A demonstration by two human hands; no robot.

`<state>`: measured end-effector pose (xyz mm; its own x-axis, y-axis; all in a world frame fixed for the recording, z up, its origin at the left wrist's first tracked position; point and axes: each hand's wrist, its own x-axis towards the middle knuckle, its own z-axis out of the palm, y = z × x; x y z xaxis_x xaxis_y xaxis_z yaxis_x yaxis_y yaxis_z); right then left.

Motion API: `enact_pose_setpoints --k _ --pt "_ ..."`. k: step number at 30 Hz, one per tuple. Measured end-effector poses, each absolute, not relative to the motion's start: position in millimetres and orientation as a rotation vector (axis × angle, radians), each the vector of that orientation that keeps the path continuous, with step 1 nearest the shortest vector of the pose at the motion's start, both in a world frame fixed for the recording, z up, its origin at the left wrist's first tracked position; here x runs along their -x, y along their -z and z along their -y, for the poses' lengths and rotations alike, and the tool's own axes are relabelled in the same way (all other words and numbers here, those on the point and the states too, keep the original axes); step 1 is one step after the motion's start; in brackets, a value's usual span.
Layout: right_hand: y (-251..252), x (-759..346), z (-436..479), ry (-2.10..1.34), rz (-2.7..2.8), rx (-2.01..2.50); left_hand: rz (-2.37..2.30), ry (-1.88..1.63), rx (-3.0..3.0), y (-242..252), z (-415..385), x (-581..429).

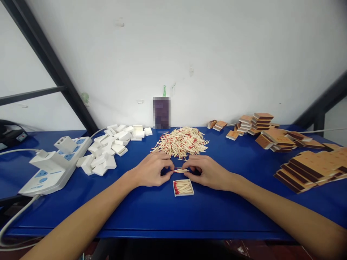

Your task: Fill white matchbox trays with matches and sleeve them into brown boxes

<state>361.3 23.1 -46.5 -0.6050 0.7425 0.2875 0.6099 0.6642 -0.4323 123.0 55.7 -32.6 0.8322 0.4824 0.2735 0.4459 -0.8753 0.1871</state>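
Observation:
My left hand and my right hand face each other over the middle of the table. Between their fingertips lies a small bunch of matches, red heads toward the left. My left thumb and forefinger close on the head end, and my right thumb and fingers grip the plain end. Just below sits a white matchbox tray filled with matches, their heads also on the left. Behind my hands spreads a large heap of loose matches, some close to my left fingers.
On the left lie a pile of white empty trays and a power strip with plugs and cables. Brown matchboxes stand in stacks on the right, with more boxes nearer. A pixelated dark rectangle stands by the wall.

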Motion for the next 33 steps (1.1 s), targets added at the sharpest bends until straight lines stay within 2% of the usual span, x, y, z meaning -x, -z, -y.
enact_pose_setpoints --k 33 --pt "45.8 -363.5 -27.1 -0.370 2.479 1.159 -0.857 -0.437 -2.795 39.2 -59.5 -126.9"
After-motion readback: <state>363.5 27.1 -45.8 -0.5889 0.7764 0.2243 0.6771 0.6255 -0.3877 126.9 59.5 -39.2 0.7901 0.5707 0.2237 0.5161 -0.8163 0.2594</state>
